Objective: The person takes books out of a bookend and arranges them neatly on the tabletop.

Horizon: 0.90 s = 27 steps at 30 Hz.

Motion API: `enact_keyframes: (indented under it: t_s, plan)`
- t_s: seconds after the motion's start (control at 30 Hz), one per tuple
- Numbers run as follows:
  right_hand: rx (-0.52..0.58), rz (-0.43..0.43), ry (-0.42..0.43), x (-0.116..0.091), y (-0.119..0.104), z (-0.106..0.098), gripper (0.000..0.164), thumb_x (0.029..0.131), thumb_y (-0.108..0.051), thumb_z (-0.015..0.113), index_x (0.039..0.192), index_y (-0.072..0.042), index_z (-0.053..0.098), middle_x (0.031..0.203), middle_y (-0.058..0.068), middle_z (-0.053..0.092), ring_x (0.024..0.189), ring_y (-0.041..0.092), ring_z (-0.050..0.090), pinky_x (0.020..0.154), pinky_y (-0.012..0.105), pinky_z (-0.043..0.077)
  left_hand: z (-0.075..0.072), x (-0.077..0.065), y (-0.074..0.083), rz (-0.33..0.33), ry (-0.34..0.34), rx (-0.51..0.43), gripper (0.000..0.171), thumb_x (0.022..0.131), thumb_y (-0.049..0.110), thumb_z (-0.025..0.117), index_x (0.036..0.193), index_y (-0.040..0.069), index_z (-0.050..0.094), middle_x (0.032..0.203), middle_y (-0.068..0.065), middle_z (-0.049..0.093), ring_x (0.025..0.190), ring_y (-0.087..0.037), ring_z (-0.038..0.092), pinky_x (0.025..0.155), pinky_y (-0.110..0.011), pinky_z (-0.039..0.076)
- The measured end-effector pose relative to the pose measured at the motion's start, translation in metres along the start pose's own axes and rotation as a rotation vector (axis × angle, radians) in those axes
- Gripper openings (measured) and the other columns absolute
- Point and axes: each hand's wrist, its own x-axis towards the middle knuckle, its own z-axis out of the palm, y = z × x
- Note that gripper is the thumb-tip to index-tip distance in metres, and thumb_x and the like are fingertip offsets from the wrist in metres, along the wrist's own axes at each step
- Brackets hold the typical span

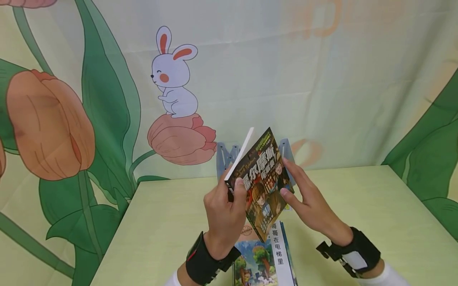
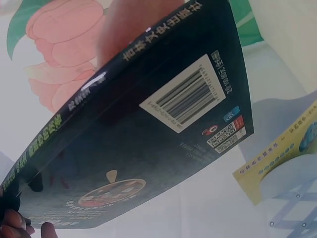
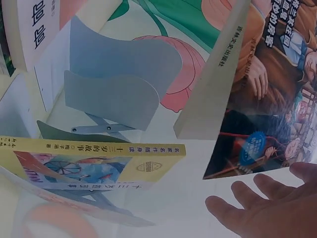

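Note:
A dark paperback with a colourful illustrated cover (image 1: 264, 186) is held up tilted over the table. My left hand (image 1: 224, 210) grips its left side, thumb on the front cover. In the left wrist view the dark back cover (image 2: 129, 148) shows a barcode. My right hand (image 1: 318, 204) is at the book's right edge, fingers extended, fingertips right at the cover. Behind the book stands a blue-grey metal bookend (image 1: 285, 149), largely hidden in the head view. The right wrist view shows a yellow-spined book (image 3: 101, 147) standing between its plates.
Below the hands, near the front of the pale table (image 1: 161, 238), lies a stack of books (image 1: 257, 258) with an illustrated cover on top. A fabric backdrop (image 1: 250, 79) printed with a rabbit and tulips hangs behind the table.

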Motion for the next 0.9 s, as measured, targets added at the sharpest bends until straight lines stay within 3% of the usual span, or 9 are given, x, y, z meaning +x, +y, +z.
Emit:
enact_keyframes:
  t_s: [0.17, 0.3, 0.43, 0.53, 0.63, 0.7, 0.8, 0.9]
  plan:
    - [0.049, 0.03, -0.018, 0.0, 0.004, 0.004, 0.069, 0.101, -0.012, 0.052, 0.158, -0.029, 0.017, 0.164, 0.005, 0.022, 0.149, 0.035, 0.027, 0.112, 0.062, 0.029, -0.001, -0.005, 0.002, -0.023, -0.01, -0.014, 0.04, 0.099, 0.004, 0.05, 0.138, -0.003, 0.051, 0.063, -0.005, 0.052, 0.046, -0.005, 0.037, 0.045, -0.016, 0.03]
    - [0.116, 0.047, -0.043, 0.0, 0.006, 0.006, 0.067, 0.102, -0.011, 0.048, 0.159, -0.028, 0.015, 0.164, 0.008, 0.022, 0.147, 0.036, 0.03, 0.111, 0.058, 0.032, -0.002, -0.008, 0.003, -0.056, -0.018, -0.04, 0.04, 0.098, 0.002, 0.05, 0.138, 0.0, 0.052, 0.074, -0.01, 0.064, 0.049, -0.006, 0.048, 0.047, -0.017, 0.037]
    - [0.229, 0.095, -0.096, 0.0, 0.007, 0.007, 0.064, 0.105, -0.013, 0.041, 0.159, -0.032, 0.012, 0.165, 0.01, 0.016, 0.15, 0.036, 0.023, 0.111, 0.056, 0.034, -0.003, -0.011, 0.003, -0.088, -0.01, -0.072, 0.039, 0.098, 0.001, 0.05, 0.137, 0.002, 0.053, 0.069, -0.008, 0.06, 0.048, -0.005, 0.044, 0.047, -0.018, 0.036]
    - [0.286, 0.12, -0.124, 0.0, 0.008, 0.007, 0.062, 0.107, -0.015, 0.038, 0.158, -0.034, 0.01, 0.166, 0.01, 0.012, 0.151, 0.035, 0.017, 0.112, 0.037, 0.037, -0.002, -0.018, -0.004, -0.076, 0.006, -0.087, 0.04, 0.099, 0.001, 0.048, 0.139, 0.005, 0.053, 0.061, 0.001, 0.047, 0.049, 0.0, 0.032, 0.047, -0.019, 0.028]
    - [0.314, 0.128, -0.136, -0.001, 0.01, 0.009, 0.06, 0.107, -0.016, 0.036, 0.159, -0.033, 0.009, 0.166, 0.012, 0.011, 0.151, 0.034, 0.016, 0.109, 0.014, 0.03, -0.003, -0.019, -0.004, -0.1, 0.0, -0.109, 0.039, 0.1, 0.002, 0.047, 0.138, 0.008, 0.053, 0.061, 0.004, 0.044, 0.05, 0.003, 0.03, 0.047, -0.021, 0.028]
    - [0.318, 0.132, -0.138, -0.003, 0.011, 0.01, 0.059, 0.108, -0.016, 0.035, 0.159, -0.028, 0.009, 0.165, 0.015, 0.01, 0.151, 0.037, 0.015, 0.106, 0.006, 0.024, -0.005, -0.02, -0.003, -0.124, -0.008, -0.123, 0.037, 0.1, 0.001, 0.047, 0.136, 0.006, 0.054, 0.061, 0.003, 0.044, 0.05, 0.003, 0.031, 0.047, -0.02, 0.03]
    - [0.294, 0.144, -0.138, -0.005, 0.013, 0.012, 0.057, 0.108, -0.018, 0.033, 0.16, -0.024, 0.008, 0.165, 0.017, 0.012, 0.15, 0.039, 0.018, 0.107, 0.006, 0.022, -0.009, -0.018, 0.005, -0.18, -0.022, -0.139, 0.034, 0.1, 0.001, 0.046, 0.133, 0.002, 0.056, 0.06, -0.001, 0.046, 0.047, 0.0, 0.032, 0.046, -0.021, 0.032]
    - [0.264, 0.165, -0.138, -0.006, 0.014, 0.014, 0.056, 0.109, -0.021, 0.031, 0.16, -0.021, 0.008, 0.164, 0.017, 0.015, 0.149, 0.038, 0.022, 0.113, 0.019, 0.025, -0.01, -0.019, 0.006, -0.194, -0.015, -0.145, 0.032, 0.1, 0.0, 0.047, 0.13, 0.001, 0.057, 0.059, -0.002, 0.046, 0.046, 0.0, 0.031, 0.047, -0.019, 0.031]
